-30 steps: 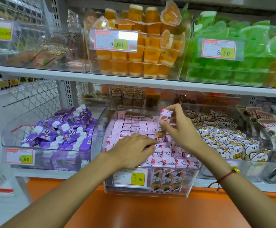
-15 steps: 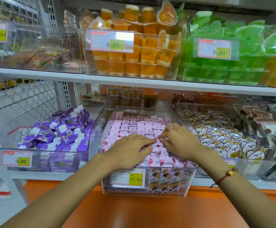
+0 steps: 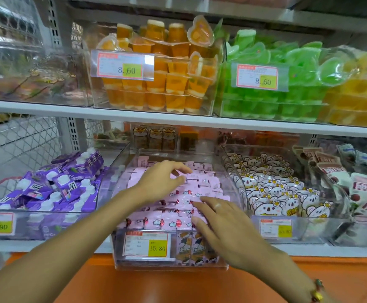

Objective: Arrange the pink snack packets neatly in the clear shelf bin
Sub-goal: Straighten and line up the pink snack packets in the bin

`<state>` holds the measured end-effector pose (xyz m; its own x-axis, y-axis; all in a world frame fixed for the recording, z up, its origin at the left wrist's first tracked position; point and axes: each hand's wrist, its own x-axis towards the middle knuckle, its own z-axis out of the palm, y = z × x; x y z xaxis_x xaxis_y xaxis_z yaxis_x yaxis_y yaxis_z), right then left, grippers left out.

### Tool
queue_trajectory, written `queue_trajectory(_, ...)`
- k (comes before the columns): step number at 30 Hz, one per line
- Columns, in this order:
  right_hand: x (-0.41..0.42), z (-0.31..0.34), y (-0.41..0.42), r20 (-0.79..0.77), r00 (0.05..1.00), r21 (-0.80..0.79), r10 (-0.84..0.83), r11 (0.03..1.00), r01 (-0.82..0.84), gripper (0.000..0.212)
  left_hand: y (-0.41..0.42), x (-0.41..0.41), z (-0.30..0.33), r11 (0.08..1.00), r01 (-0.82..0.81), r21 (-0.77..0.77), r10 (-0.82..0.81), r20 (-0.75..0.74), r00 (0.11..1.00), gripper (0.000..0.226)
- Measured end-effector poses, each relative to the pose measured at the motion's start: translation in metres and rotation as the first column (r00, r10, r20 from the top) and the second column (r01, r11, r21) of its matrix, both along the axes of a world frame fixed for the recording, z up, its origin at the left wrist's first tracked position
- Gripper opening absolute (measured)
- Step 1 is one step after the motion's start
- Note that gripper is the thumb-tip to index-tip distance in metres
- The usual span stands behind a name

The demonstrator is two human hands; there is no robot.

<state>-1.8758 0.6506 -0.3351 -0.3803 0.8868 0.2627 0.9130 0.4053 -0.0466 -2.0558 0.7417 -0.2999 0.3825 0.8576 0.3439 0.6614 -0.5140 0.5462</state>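
Stocking a white metal shop shelf (image 3: 134,119): left hand (image 3: 160,182) and right hand (image 3: 219,221) lying flat, fingers spread, pressing glossy pink snack packets (image 3: 202,186) filling the clear plastic bin (image 3: 121,254), beside crinkled purple pouches (image 3: 53,189).

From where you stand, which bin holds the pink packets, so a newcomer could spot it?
Look at the lower shelf, under the orange jelly cups. The clear shelf bin sits in the middle, between purple pouches and bear-face packets. It alone holds rows of pink snack packets and carries the 15.80 price tag.
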Motion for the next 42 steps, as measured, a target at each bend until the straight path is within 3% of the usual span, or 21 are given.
queue_trajectory(5,0.000,-0.003,0.004,0.009,1.000,0.016,-0.003,1.000,0.002,0.052,0.018,0.034,0.002,0.981,0.116,-0.157,-0.145,-0.192,0.970,0.029)
queue_trajectory(8,-0.001,-0.004,0.005,-0.002,1.000,0.015,-0.001,1.000,0.001,0.052,0.025,0.046,0.000,0.987,0.086,-0.133,-0.126,-0.330,0.936,0.024)
queue_trajectory(15,-0.001,-0.003,0.006,-0.030,1.000,0.014,0.008,1.000,-0.008,0.052,0.026,0.052,0.002,0.990,0.045,-0.130,-0.073,-0.221,0.973,0.008)
queue_trajectory(18,-0.002,-0.003,0.006,-0.041,0.999,0.015,0.012,1.000,-0.012,0.051,0.022,0.057,0.005,0.992,-0.004,-0.129,0.005,0.011,1.000,0.011)
queue_trajectory(21,-0.002,-0.003,0.006,-0.035,0.999,0.019,0.012,1.000,-0.012,0.050,0.015,0.056,0.015,0.987,-0.086,-0.138,0.126,0.309,0.943,0.017)
queue_trajectory(26,-0.002,0.000,0.006,-0.037,0.999,0.010,0.021,1.000,-0.021,0.051,-0.009,0.044,0.014,0.968,-0.205,-0.145,0.247,0.702,0.668,0.007)
queue_trajectory(28,-0.001,0.003,0.005,-0.139,0.990,0.035,0.033,0.999,-0.028,0.046,-0.017,0.035,0.015,0.962,-0.195,-0.193,0.268,0.809,0.523,0.008)
queue_trajectory(32,0.005,0.019,0.008,-0.510,0.858,0.289,0.059,0.951,0.106,0.023,-0.026,0.025,0.022,0.925,-0.039,-0.377,0.363,0.852,0.376,0.020)
queue_trajectory(34,0.008,0.025,0.009,-0.625,0.776,0.340,0.083,0.924,0.175,0.037,-0.029,0.025,0.025,0.877,0.072,-0.475,0.429,0.842,0.328,0.023)
queue_trajectory(37,0.007,0.027,0.009,-0.688,0.722,0.253,0.073,0.957,0.144,0.049,-0.035,0.028,0.025,0.772,0.267,-0.577,0.524,0.815,0.246,0.019)
queue_trajectory(40,0.007,0.028,0.007,-0.756,0.644,0.264,0.120,0.956,0.131,0.029,-0.040,0.028,0.024,0.679,0.382,-0.627,0.559,0.779,0.285,0.018)
queue_trajectory(42,0.007,0.031,0.006,-0.887,0.454,0.162,0.089,0.979,0.124,0.021,-0.040,0.025,0.024,0.678,0.392,-0.622,0.508,0.781,0.362,0.023)
